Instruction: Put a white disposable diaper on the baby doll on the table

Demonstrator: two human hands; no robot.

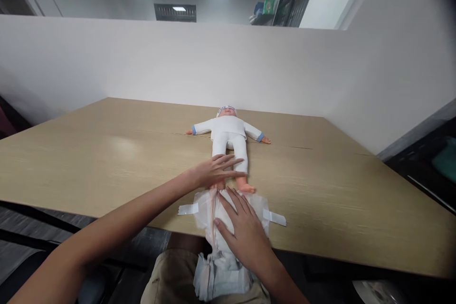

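Observation:
A baby doll (pixel 228 126) in a white suit with blue cuffs lies on its back, arms spread, feet toward me. My left hand (pixel 215 170) is over the doll's lower legs, fingers stretched out and apart; whether it touches them I cannot tell. An unfolded white diaper (pixel 203 209) lies at the table's front edge below the doll's feet, its side tabs spread out. Its near end hangs over the edge onto my lap. My right hand (pixel 244 230) rests on the diaper with its fingers spread. Neither hand holds anything.
The wooden table (pixel 338 190) reaches back to a white wall (pixel 160 61) with a window above it. At the right edge is a dark object (pixel 423 171), partly cut off. Below the table on the left are dark metal bars (pixel 28 237).

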